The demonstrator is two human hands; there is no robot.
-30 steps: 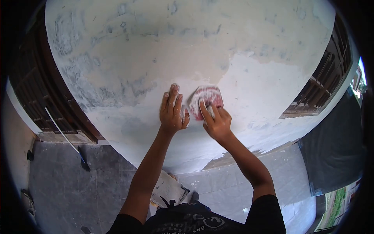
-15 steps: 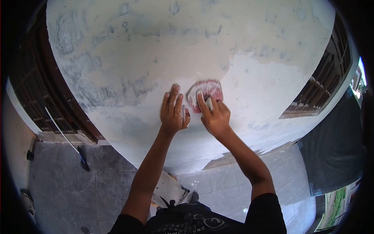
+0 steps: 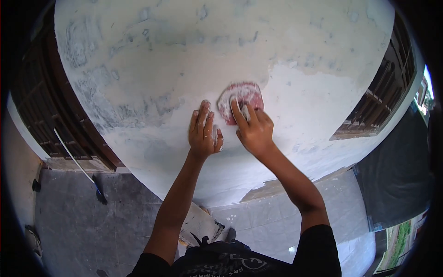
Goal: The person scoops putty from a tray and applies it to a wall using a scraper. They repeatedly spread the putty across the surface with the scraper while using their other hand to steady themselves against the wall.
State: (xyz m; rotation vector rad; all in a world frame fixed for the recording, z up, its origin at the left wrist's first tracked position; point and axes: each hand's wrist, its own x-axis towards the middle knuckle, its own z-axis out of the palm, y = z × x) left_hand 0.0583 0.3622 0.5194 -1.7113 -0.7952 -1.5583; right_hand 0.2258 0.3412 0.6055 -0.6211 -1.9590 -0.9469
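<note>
My right hand [image 3: 253, 129] presses a reddish, dust-covered sanding pad [image 3: 241, 97] flat against the plastered wall [image 3: 194, 60], with its fingers spread over the pad's lower half. Just left of it, my left hand [image 3: 202, 131] lies flat on the wall, fingers together and pointing up, white with dust. It holds nothing. The wall around the pad is patchy, part cream filler, part grey-white.
Dark wooden window frames flank the wall at left [image 3: 37, 106] and right [image 3: 383, 97]. On the grey tiled floor [image 3: 83, 221] lie a long-handled tool [image 3: 78, 166] and a white dusty board [image 3: 198, 224] near my feet. A dark mat [image 3: 397, 180] lies at right.
My right hand has slid the sanding pad upward and slightly left along the wall. My left hand has stayed flat in nearly the same place.
</note>
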